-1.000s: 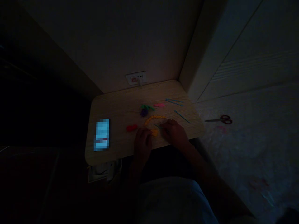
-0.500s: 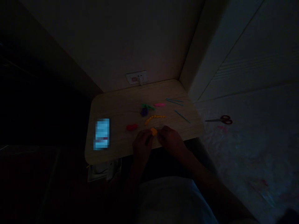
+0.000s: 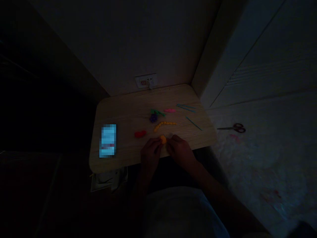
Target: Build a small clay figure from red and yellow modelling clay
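My left hand (image 3: 151, 150) pinches a small orange lump (image 3: 163, 139), which looks like modelling clay, just above the table's near edge. On its other side my right hand (image 3: 180, 147) is closed, fingertips together at the lump's right edge; what they hold is too dark to make out. A red lump (image 3: 140, 134) lies to the left of my hands. Beyond them is a curved row of yellow-orange beads or balls (image 3: 165, 123). Farther back sit a purple knobbly cluster (image 3: 154, 118), a green piece (image 3: 158, 112) and a pink piece (image 3: 169, 110).
The room is dim. A lit phone (image 3: 108, 140) lies on the left of the small wooden table (image 3: 123, 109). Thin blue sticks (image 3: 193, 123) are on its right. Scissors (image 3: 232, 128) rest on a pale surface beyond. A wall socket (image 3: 146, 81) sits behind; a tray (image 3: 109, 180) is below the table.
My right fingertips have moved slightly left, up against the orange lump, which appears turned a little. The view has shifted slightly; the other pieces lie as before.
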{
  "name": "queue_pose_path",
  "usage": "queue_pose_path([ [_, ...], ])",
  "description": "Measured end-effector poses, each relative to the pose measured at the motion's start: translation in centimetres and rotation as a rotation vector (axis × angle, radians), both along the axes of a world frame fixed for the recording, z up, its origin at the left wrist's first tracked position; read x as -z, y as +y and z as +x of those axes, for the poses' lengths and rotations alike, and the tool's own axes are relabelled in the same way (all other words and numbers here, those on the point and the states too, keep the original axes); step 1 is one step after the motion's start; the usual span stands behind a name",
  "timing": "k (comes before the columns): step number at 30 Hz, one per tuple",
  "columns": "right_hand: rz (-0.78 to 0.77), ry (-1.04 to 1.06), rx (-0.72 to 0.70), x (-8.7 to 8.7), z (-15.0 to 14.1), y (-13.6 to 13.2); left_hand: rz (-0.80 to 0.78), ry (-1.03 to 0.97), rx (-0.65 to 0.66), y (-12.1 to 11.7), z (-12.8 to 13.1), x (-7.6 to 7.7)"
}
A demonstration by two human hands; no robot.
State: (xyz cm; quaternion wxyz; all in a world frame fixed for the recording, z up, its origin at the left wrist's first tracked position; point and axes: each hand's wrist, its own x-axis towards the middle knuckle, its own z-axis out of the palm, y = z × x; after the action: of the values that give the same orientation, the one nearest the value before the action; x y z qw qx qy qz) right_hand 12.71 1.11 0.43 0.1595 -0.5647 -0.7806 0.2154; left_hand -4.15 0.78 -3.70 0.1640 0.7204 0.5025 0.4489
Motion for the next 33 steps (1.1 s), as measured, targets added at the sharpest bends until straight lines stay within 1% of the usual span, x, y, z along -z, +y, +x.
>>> queue_pose_path([
  [5, 0.020, 0.121, -0.026, 0.5, 0.7, 0.2, -0.033, -0.009, -0.006, 0.1, 0.0, -0.2],
  [8, 0.010, 0.168, -0.009, 0.7, 1.1, 0.5, -0.041, 0.001, -0.011, 0.0, 0.0, -0.5],
  [10, 0.000, 0.151, 0.025, 0.5, 1.3, 0.6, -0.025, 0.030, -0.042, -0.1, 0.0, -0.6],
  [13, 0.013, 0.110, 0.087, 0.1, 1.1, 0.7, 0.009, 0.083, -0.127, -0.4, 0.1, -0.5],
  [16, 0.018, 0.094, 0.102, -0.3, 0.5, 0.5, 0.004, 0.121, -0.168, -0.5, 0.2, -0.4],
  [20, -0.006, 0.060, 0.096, -0.2, -0.7, 0.0, -0.005, 0.126, -0.161, -0.5, 0.3, -0.5],
  [23, -0.002, 0.049, 0.118, -0.1, -1.4, -0.2, -0.017, 0.110, -0.154, -0.4, 0.4, -0.6],
  [27, -0.017, 0.059, 0.119, -0.2, -1.9, -0.4, -0.028, 0.090, -0.135, -0.4, 0.3, -0.4],
  [30, -0.035, 0.075, 0.108, -0.2, -1.8, -0.4, -0.014, 0.088, -0.123, -0.5, 0.3, -0.2],
  [33, -0.031, 0.080, 0.126, -0.1, -1.0, -0.4, -0.019, 0.145, -0.095, -0.5, 0.3, -0.3],
])
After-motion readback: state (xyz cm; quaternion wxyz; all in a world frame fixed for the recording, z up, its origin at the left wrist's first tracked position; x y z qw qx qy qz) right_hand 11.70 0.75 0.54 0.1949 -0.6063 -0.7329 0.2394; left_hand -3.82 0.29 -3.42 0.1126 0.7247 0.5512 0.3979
